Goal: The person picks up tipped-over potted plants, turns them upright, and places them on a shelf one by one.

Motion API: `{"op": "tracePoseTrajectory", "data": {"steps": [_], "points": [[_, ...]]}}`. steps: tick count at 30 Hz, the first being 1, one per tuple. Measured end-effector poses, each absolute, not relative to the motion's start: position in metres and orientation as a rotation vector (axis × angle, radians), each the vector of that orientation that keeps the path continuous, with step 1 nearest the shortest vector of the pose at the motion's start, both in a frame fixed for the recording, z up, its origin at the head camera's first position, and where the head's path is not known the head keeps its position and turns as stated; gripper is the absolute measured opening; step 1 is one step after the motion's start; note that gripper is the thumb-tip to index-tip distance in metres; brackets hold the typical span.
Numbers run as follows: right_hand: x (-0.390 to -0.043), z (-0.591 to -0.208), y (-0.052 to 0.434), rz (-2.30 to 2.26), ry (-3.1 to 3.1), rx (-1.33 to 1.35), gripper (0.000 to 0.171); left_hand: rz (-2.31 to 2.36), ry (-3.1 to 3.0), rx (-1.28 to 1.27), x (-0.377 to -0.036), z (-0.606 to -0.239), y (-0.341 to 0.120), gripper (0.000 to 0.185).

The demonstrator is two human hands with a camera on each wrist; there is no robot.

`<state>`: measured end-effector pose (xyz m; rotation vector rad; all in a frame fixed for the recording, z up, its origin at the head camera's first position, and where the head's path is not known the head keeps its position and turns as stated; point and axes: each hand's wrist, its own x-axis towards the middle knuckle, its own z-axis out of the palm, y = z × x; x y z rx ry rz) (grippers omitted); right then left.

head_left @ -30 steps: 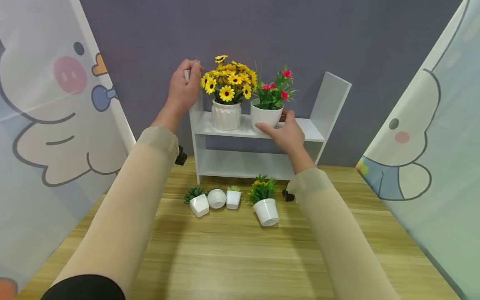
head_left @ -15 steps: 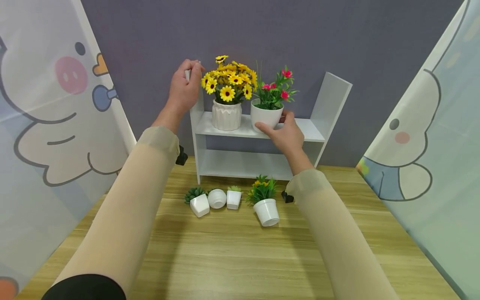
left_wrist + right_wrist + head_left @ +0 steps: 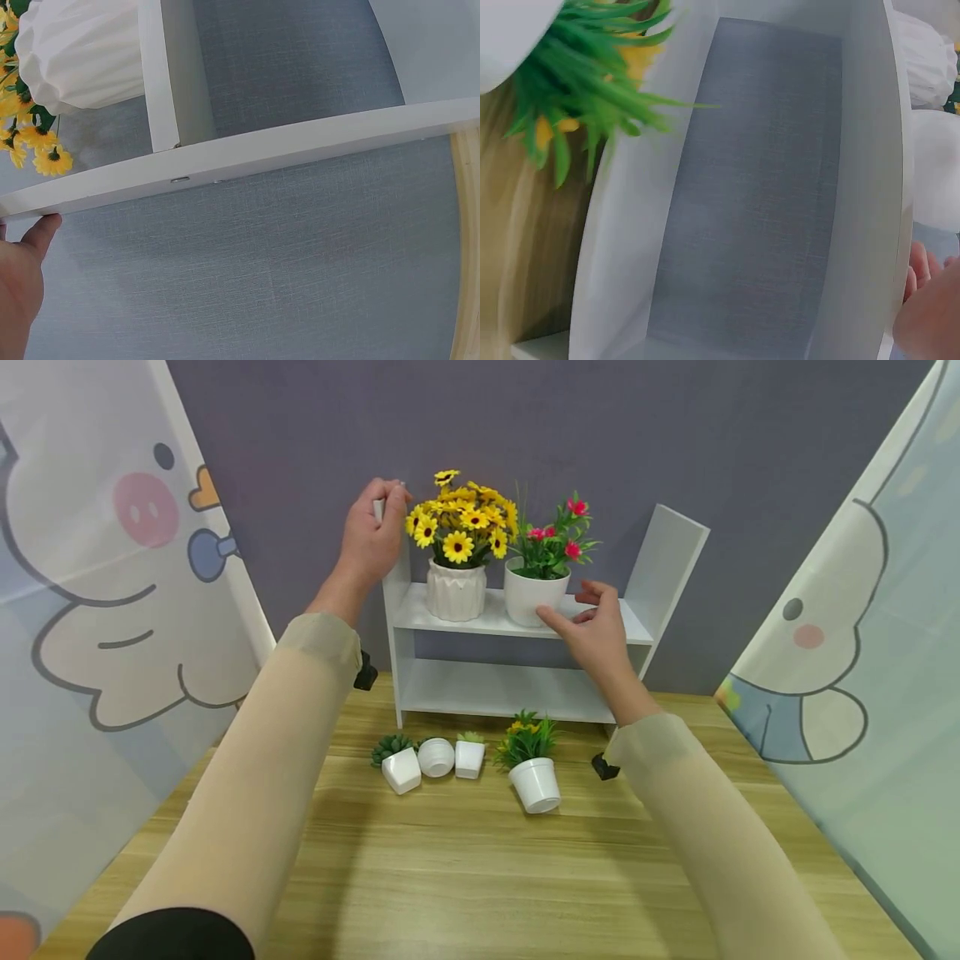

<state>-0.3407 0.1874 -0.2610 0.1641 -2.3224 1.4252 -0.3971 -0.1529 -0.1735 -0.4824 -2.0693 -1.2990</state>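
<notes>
Only the head view shows the left hand (image 3: 369, 537) gripping the shelf (image 3: 517, 618).

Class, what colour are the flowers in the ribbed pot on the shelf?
Yellow with dark centres, clearest in the head view.

Both arms, in beige sleeves, extended forward and upward from the lower edge of the head view. The left hand (image 3: 369, 537) was raised higher, back of the hand toward the camera, fingers curled over at the top in a grip. The right hand (image 3: 592, 628) was held lower, palm turned left, fingers loosely spread and relaxed, thumb apart, gripping nothing. The 2 hands were well apart.
</notes>
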Motion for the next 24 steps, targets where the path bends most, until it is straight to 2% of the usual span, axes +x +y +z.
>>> {"op": "tracePoseTrajectory", "data": {"steps": [8, 16, 24], "points": [[-0.313, -0.273, 0.218, 1.439, -2.185, 0.308, 0.078, -1.296, -2.071, -0.489, -0.397, -0.173, -0.152, 0.044], [-0.283, -0.291, 0.242, 1.331, -2.341, 0.362, 0.068, -1.282, -2.088, -0.467, -0.395, -0.173, -0.153, 0.046], [-0.257, -0.331, 0.268, 1.258, -2.575, 0.473, 0.063, -1.3, -2.085, -0.476, -0.394, -0.172, -0.153, 0.048]]}}
